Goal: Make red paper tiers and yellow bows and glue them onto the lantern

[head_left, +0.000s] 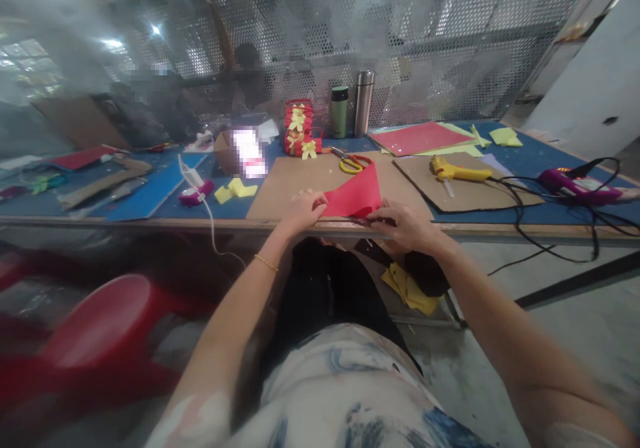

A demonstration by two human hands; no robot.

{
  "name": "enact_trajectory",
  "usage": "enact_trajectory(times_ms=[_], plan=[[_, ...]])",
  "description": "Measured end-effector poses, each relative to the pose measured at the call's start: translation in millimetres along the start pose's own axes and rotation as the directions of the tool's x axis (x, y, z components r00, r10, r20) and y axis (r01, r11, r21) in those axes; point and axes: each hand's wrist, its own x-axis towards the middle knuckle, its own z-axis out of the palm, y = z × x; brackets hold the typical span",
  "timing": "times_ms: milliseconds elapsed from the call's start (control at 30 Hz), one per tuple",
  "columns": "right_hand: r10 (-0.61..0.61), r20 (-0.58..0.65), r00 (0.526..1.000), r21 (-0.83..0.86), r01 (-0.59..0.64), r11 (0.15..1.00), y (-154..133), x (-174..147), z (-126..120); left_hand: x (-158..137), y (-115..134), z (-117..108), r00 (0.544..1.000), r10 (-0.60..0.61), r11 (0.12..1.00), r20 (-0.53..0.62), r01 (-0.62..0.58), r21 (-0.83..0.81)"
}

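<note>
A sheet of red paper point(354, 193) is bent up over a cardboard sheet point(280, 185) at the table's front edge. My left hand point(304, 209) grips its left end between thumb and fingers. At the lower right corner, my right hand point(400, 223) is closed on the paper. A thin dark line runs under the paper's near edge by the right fingertips; what it is I cannot make out. Just behind the paper lie scissors point(354, 163) with yellow and red handles. Farther back stand red paper pieces with yellow flowers point(299, 131).
A yellow glue gun point(460, 170) rests on cardboard at right, its black cable running to a purple power strip point(575, 187). Two flasks point(364, 103) stand at the back. A lit phone point(249, 151), yellow paper pieces point(236, 190) and a white cable are at left. A red stool point(100, 321) stands below.
</note>
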Motion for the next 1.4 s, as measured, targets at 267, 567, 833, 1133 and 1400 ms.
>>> enact_trajectory(times_ms=[267, 567, 833, 1133, 1400], plan=[[0.006, -0.014, 1.0, 0.018, -0.005, 1.0, 2, 3, 7, -1, 1, -1, 1.0, -0.017, 1.0, 0.016, 0.016, 0.017], [0.015, -0.002, 1.0, 0.05, -0.015, 0.999, -7, 2, 5, -4, 2, 0, 1.0, -0.027, 0.999, -0.002, 0.027, 0.025], [-0.032, 0.012, 0.999, 0.027, 0.032, 0.999, -1, 5, 9, -6, 2, 0, 0.999, -0.042, 0.998, 0.009, 0.041, 0.052], [-0.001, -0.003, 1.0, -0.015, 0.001, 1.0, -5, 6, 11, -6, 3, -2, 0.999, -0.033, 0.998, 0.016, 0.032, 0.047], [0.006, 0.012, 1.0, -0.02, -0.005, 1.0, -4, 6, 9, -3, 2, -3, 1.0, -0.007, 1.0, 0.026, 0.007, 0.008]])
